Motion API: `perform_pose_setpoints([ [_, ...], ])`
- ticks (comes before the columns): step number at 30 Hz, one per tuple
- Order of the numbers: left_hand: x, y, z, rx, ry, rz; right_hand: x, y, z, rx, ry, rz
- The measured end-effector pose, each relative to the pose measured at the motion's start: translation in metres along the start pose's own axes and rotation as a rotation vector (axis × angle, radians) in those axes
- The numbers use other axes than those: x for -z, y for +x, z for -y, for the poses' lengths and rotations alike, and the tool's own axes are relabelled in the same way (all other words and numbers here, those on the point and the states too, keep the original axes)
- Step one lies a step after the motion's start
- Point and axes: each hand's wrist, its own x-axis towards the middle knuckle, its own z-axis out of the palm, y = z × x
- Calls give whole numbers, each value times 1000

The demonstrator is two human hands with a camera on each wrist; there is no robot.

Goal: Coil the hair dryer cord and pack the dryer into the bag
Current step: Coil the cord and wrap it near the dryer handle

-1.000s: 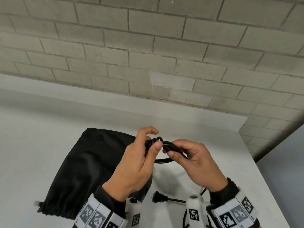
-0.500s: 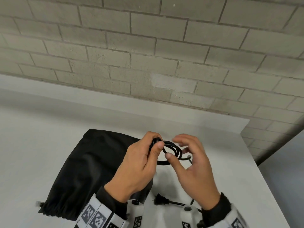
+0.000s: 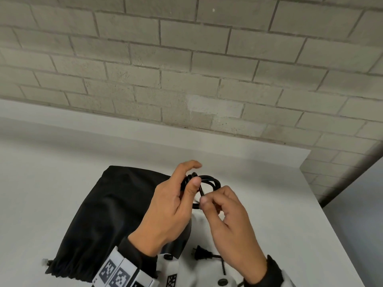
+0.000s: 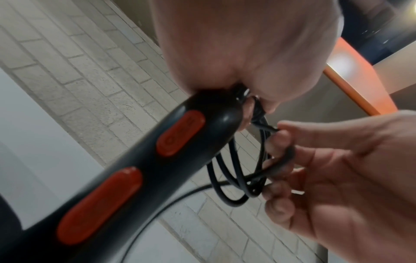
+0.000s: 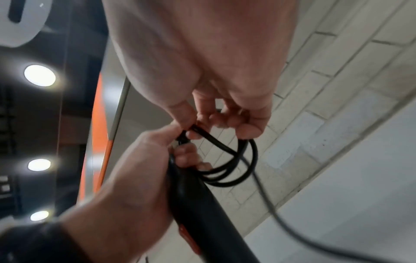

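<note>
Grey brick wall backs a white surface (image 3: 51, 183) in the head view, where the black bag (image 3: 116, 210) lies at 9 o'clock of our hands. Our left hand (image 3: 172, 206) holds the dryer's handle end, thumb clamping the cord (image 3: 211, 180) loops, index finger lifted free. Our right hand (image 3: 230, 222) pinches a strand just beside that thumb. The plug (image 3: 200, 254) lies on the surface at 6 o'clock, so a stretch of cord is not yet coiled.

From the left wrist, the dryer (image 4: 144, 169) handle with two red buttons runs up into our closed left fingers; our right hand's curled fingers (image 4: 279, 142) hook the loops at 3 o'clock.

From the right wrist, thumb and forefinger nip the cord (image 5: 227, 160) tight, other fingers loosely curled; loops hang at 5 o'clock, with a loose tail trailing away.

We judge the main risk to be the loops springing open if the thumb eases while the right hand regrips. The trailing tail could also drag the plug and snag it.
</note>
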Motion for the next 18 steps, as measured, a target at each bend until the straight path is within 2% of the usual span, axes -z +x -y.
perform_pose_setpoints([
  [4,-1,0,0,-17,8,4,8,1,8,-31,177,99],
  [8,1,1,1,5,-10,18,11,-4,4,13,175,127],
  [13,2,0,4,69,-84,27,14,-11,-6,16,207,110],
  [18,-3,3,1,58,-89,29,16,-15,-3,-96,357,17],
])
